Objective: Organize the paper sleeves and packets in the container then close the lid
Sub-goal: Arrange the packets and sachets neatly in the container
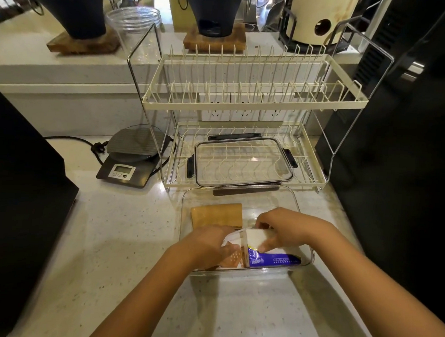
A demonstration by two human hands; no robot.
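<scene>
A clear plastic container (307,224) sits on the counter in front of me. Brown paper sleeves (215,214) lie stacked in its far left part. Both hands are inside its near half. My left hand (208,244) rests on patterned brown sleeves (234,258) and touches a white packet (255,237). My right hand (287,228) grips that white packet from the right. A blue and white packet (273,261) lies under it along the near wall. The clear lid (243,164), with dark clips, lies on the lower tier of the dish rack behind the container.
A cream two-tier wire dish rack (252,103) stands directly behind the container. A digital kitchen scale (130,156) with a cord sits to the left. Dark appliances flank the counter at left and right. Black pots on wooden boards stand on the raised ledge.
</scene>
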